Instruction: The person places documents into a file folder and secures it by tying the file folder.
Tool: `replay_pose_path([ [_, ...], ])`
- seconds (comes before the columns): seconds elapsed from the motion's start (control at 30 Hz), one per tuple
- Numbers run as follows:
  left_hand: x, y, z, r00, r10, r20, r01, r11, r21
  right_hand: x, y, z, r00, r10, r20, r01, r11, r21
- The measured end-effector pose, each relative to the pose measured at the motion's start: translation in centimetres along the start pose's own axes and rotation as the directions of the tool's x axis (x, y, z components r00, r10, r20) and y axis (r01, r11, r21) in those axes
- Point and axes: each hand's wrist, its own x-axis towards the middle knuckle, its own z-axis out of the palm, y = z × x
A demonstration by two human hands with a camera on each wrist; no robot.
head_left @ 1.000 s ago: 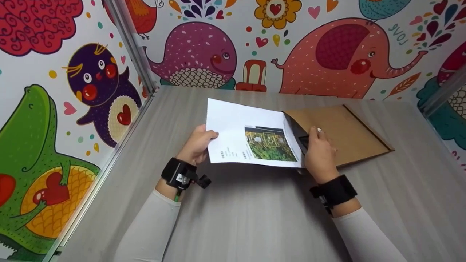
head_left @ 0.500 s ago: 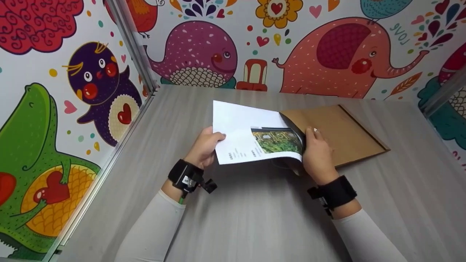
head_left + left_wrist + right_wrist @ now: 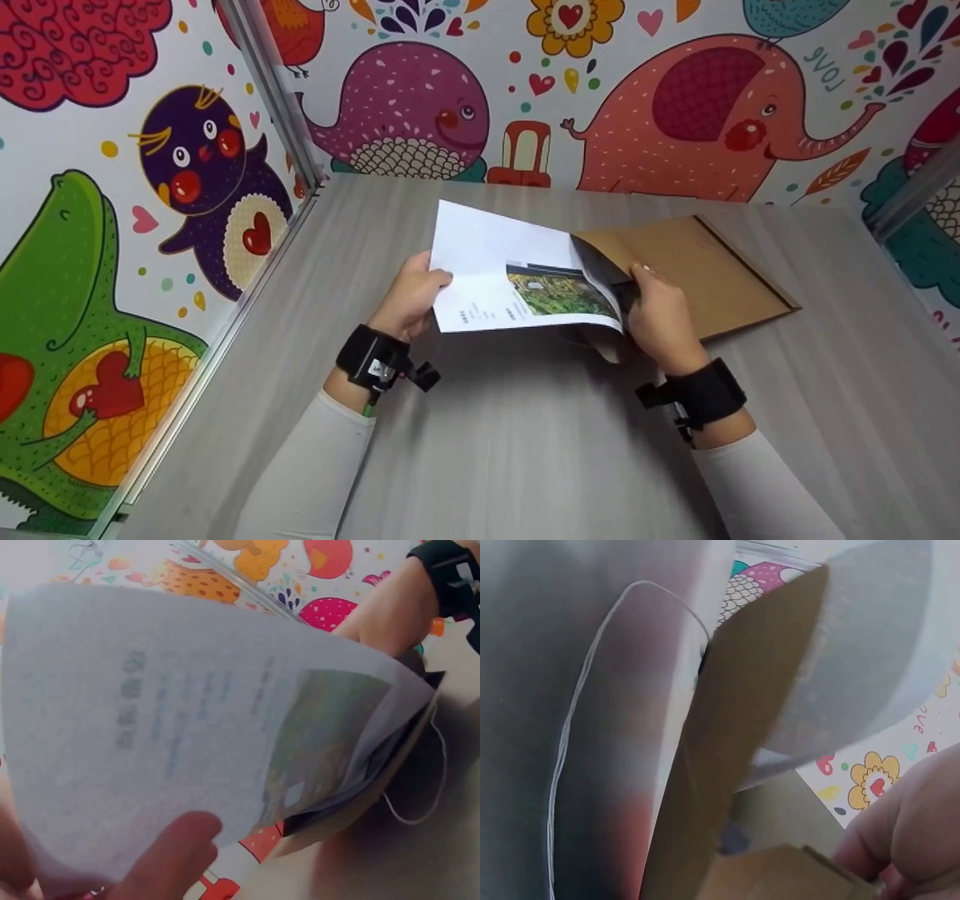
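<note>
A white printed sheet of paper (image 3: 480, 251) with a green photo on it extends partly out of a brown kraft-paper envelope (image 3: 724, 277). My left hand (image 3: 409, 296) pinches the sheet's left edge, thumb on top. At the envelope's mouth, my right hand (image 3: 664, 319) grips its edge. The sheet bows near the mouth, and its right end is hidden inside. In the left wrist view the thumb (image 3: 176, 851) lies across the paper. A thin white string (image 3: 568, 720) hangs in a loop from the envelope in the right wrist view.
A grey wood-grain table (image 3: 480, 450) lies beneath the hands. Cartoon-printed walls stand behind and to the left, with a metal rail (image 3: 217, 330) along the left edge. Black straps with small cameras circle both wrists.
My left hand moved right with the sheet, then back left a little. The sheet now bows at the envelope's mouth. The envelope has slid slightly left, and my right hand has turned slightly.
</note>
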Motion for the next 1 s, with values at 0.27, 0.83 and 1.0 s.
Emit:
replay_pose_path([
  [0.27, 0.2, 0.1, -1.1, 1.000, 0.003, 0.003, -0.002, 0.994, -0.112, 0.0, 0.3, -1.0, 0.996, 0.050, 0.072, -0.054, 0.998, 0.043],
  [0.83, -0.1, -1.8, 2.8, 0.997, -0.026, -0.074, 0.016, 0.991, -0.129, -0.1, -0.2, -1.0, 0.993, 0.058, 0.104, -0.064, 0.996, 0.058],
  [1.0, -0.6, -3.1, 5.7, 0.998, 0.050, -0.032, -0.053, 0.993, -0.102, -0.4, -0.7, -0.1, 0.994, 0.039, 0.100, -0.043, 0.999, 0.032],
])
